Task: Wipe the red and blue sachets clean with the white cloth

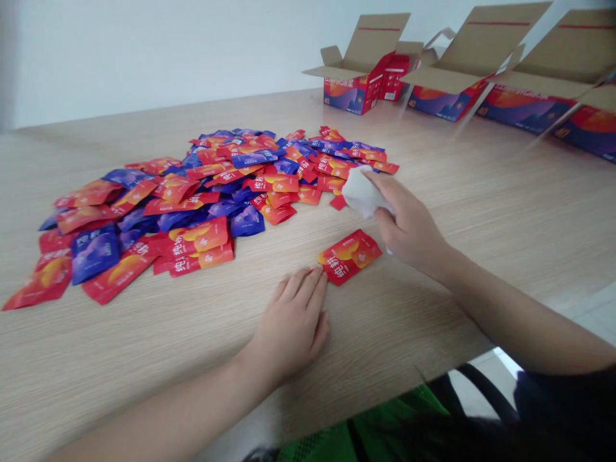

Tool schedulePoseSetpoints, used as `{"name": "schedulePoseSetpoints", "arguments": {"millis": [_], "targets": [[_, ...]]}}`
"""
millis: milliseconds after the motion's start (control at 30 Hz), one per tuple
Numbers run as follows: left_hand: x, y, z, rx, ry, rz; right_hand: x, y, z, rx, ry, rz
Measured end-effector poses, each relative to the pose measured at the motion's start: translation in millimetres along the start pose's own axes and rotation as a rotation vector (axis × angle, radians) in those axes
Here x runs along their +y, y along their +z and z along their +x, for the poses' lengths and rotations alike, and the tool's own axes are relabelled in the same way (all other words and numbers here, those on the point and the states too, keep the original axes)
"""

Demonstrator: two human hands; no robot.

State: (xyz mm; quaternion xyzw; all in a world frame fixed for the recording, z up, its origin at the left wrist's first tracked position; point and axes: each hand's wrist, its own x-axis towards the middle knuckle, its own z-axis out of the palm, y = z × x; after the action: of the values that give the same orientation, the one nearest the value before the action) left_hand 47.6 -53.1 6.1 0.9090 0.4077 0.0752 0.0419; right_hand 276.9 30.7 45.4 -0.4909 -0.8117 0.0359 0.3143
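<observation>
A red sachet [350, 256] with an orange fruit print lies flat on the table between my hands. The fingertips of my left hand [294, 314] rest on its left end, fingers stretched out side by side and thumb apart. Above and to the right of the sachet is my right hand [409, 221], closed around a crumpled white tissue [363, 191]. The tissue hangs over the table near the right edge of a large heap of red and blue sachets [248, 184]. My right palm is hidden from view.
Open cardboard boxes [346, 95] with red and blue printing stand in a row at the back right, flaps raised. The wooden table [158, 350] meets a white wall at the back. Its front edge runs close to my body, by something green [385, 423].
</observation>
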Motion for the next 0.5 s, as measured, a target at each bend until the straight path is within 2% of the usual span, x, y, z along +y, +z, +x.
{"name": "schedulePoseSetpoints", "arguments": {"millis": [67, 167, 233, 333, 433, 500], "targets": [[1, 0.4, 0, 0.003, 0.002, 0.022, -12, 4, -15, -0.068, 0.01, -0.075], [4, -1.1, 1, 0.024, -0.001, 0.065, -36, 25, -35, -0.318, -0.106, -0.19], [5, -2.8, 1, 0.041, -0.002, 0.09, -43, 40, -37, -0.375, -0.15, -0.194], [6, -4.5, 2, 0.045, -0.001, 0.105, -34, 50, -25, -0.327, -0.098, -0.172], [6, -3.1, 0, 0.049, 0.015, 0.086, -21, 51, -13, -0.256, -0.026, -0.169], [7, -1.2, -2, 0.057, 0.03, 0.066, -22, 50, -16, -0.242, -0.017, -0.146]]}}
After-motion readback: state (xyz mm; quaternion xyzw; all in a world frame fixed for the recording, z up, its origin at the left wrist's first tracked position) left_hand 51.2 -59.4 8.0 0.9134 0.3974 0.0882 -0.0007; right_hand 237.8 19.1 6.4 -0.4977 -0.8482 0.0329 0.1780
